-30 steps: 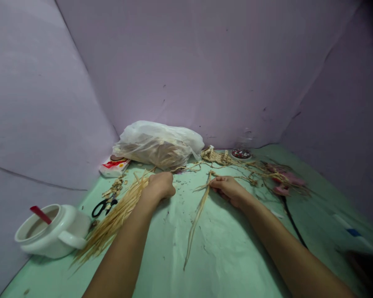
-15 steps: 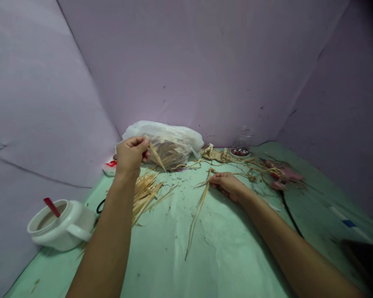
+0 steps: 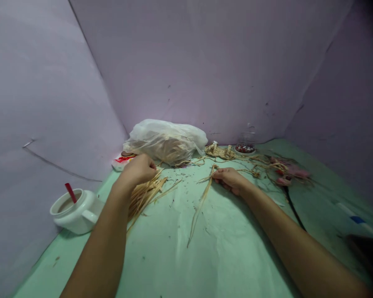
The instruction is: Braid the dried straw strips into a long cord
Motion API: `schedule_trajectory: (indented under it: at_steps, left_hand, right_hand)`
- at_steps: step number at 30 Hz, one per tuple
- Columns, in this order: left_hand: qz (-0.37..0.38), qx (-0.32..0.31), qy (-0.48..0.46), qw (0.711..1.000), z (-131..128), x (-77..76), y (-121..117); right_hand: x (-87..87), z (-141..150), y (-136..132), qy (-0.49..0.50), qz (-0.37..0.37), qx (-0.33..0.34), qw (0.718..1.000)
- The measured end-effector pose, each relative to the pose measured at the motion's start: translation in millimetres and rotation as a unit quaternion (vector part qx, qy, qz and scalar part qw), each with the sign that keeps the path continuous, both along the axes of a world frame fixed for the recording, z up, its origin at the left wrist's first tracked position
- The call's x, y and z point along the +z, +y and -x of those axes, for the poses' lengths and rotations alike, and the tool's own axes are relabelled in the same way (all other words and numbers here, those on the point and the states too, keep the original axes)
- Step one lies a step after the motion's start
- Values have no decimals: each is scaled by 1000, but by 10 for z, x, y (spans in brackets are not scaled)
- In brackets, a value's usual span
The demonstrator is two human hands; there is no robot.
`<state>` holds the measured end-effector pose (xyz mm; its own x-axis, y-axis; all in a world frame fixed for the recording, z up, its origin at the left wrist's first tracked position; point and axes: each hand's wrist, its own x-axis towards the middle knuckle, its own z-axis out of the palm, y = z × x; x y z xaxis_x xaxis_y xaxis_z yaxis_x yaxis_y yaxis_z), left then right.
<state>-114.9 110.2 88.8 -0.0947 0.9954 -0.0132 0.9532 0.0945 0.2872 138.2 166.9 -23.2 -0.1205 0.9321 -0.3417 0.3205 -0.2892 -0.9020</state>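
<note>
My right hand [image 3: 231, 180] pinches the top of some straw strips [image 3: 200, 207]. One long end hangs down over the table and a shorter one sticks out to the left. At the top the strips join a knotted straw cord [image 3: 214, 167]. My left hand [image 3: 140, 169] is closed, fingertips together, just above a loose bundle of dry straw strips [image 3: 146, 193]. What its fingers hold, if anything, is too small to make out. My left forearm covers part of the bundle.
A white plastic bag [image 3: 168, 140] of straw lies at the back beside a woven straw piece [image 3: 219, 151]. A bead jar [image 3: 245, 148] stands behind. To the left is a white pot [image 3: 76, 213] with a red stick; pink tool [image 3: 294, 171] and cord lie right.
My left hand rose from the bundle with one straw strip, then came down again over the bundle. My right hand has kept its pinch on the strips. The view has shifted slightly.
</note>
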Motion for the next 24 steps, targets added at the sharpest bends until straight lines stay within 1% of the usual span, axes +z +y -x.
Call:
schedule_trajectory:
  at_steps: [2,4,6,7,9,12,14,16,19,22,24]
  left_hand:
    - [4,-5,25,1000,-34,-158,51]
    - [21,-27,16,999,-59,-279,98]
    - [29,-41,6,999,-66,-355,135]
    - [22,-42,4,999,-69,-381,150]
    - [-8,-38,-9,999,-91,-433,175]
    - [-45,-12,-27,999,-206,-548,202]
    - [-45,6,3,999,-322,-646,210]
    - [-30,13,54,998,-427,-730,210]
    - [-1,14,102,995,-519,-790,201]
    - [20,8,113,993,-557,-801,187]
    - [21,7,122,992,-569,-820,181]
  right_hand:
    - [0,-7,3,3,-4,1,1000]
    - [0,-13,2,8,-7,4,1000]
    - [-2,-17,1,11,-13,4,1000]
    - [-5,-18,2,10,-17,3,1000]
    - [-16,-19,10,9,-27,1,1000]
    - [-38,-22,30,13,-34,-1,999]
    - [-48,-25,40,20,-34,-3,999]
    - [-54,-26,45,25,-35,-3,999]
    - [-67,-25,52,26,-43,-1,999]
    - [-90,-23,66,25,-46,-2,999]
    - [-106,-22,77,25,-47,-3,999]
